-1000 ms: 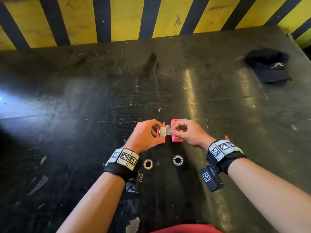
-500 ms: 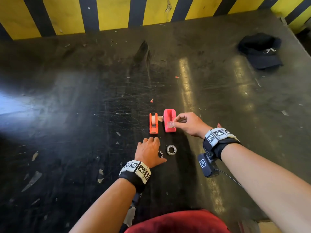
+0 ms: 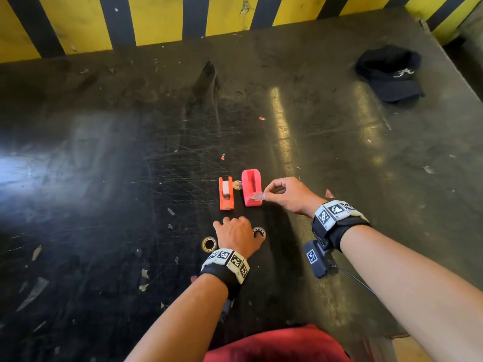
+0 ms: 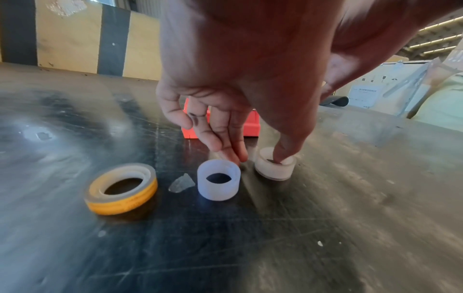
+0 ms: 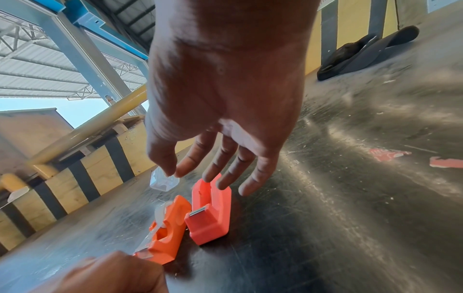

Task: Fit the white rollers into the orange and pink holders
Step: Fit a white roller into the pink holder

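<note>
An orange holder (image 3: 226,202) (image 5: 168,234) stands on the black table (image 3: 130,178) with a white roller (image 3: 225,188) (image 5: 160,213) in it. Right beside it the pink holder (image 3: 251,188) (image 5: 210,216) has an empty slot. My right hand (image 3: 264,195) (image 5: 174,172) pinches a small clear plastic piece (image 3: 257,197) (image 5: 164,182) over the pink holder's near end. My left hand (image 3: 236,231) (image 4: 255,154) reaches down over two loose white rollers. Its thumb tip rests in the right roller (image 4: 274,166) (image 3: 259,232) and its straight fingers point down behind the left roller (image 4: 218,179).
A yellow tape roll (image 3: 209,243) (image 4: 121,188) lies left of the loose rollers. A small brown disc (image 3: 237,184) sits between the holders. A dark cap (image 3: 392,74) lies far right. A yellow-and-black striped barrier (image 3: 156,19) bounds the far edge.
My left hand let go of the orange holder, now with a roller in it, and drew back to the loose rollers. My right hand shifted right to the pink holder with the clear piece.
</note>
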`<state>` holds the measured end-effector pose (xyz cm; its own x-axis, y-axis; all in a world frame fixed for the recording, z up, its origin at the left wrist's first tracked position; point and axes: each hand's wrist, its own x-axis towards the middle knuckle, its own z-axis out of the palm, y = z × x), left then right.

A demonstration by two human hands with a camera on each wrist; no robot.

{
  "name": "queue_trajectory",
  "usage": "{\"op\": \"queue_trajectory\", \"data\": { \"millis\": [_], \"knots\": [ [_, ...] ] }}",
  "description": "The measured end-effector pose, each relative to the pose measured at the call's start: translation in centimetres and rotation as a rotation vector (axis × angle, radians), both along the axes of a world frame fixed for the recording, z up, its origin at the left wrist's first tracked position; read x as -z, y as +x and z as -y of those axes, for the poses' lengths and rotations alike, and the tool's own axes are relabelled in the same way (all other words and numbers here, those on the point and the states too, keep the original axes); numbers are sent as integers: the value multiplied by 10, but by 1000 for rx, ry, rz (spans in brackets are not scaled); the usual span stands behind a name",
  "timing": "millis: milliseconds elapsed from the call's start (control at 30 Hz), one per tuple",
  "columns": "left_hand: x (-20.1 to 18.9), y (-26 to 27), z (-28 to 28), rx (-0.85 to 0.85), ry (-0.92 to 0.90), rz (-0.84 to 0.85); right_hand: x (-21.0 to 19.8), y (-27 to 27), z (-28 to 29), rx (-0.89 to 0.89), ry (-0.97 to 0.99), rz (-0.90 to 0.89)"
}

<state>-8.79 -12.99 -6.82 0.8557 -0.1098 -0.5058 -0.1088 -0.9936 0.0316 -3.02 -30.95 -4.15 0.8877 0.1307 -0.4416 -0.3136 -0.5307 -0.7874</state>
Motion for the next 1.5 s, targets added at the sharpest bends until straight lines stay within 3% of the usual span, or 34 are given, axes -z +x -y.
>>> {"op": "queue_trajectory", "data": {
  "millis": [100, 200, 300, 367, 500, 667, 1033, 1500],
  "knots": [
    [-2, -1, 5, -71, -6, -16, -2, 0, 1, 5, -1, -5],
    [0, -3, 10, -21, 58, -42, -1, -3, 0, 8, 4, -17],
    [-4, -1, 10, -18, -2, -32, -3, -6, 1, -17, 0, -10],
    [-5, 4, 2, -105, -179, -12, -5, -8, 4, -27, -7, 6],
    [-21, 28, -34, -317, -802, 8, -8, -8, 10, -2, 10, 72],
    [-46, 53, -62, -225, -1015, -40, -11, -4, -4, 4, 82, 98],
    [-56, 53, -78, -237, -1124, -38, -14, 4, -31, -79, 116, 107],
    [-53, 52, -79, -302, -1173, -51, -18, 2, -35, -51, 96, 65]
  ]
}}
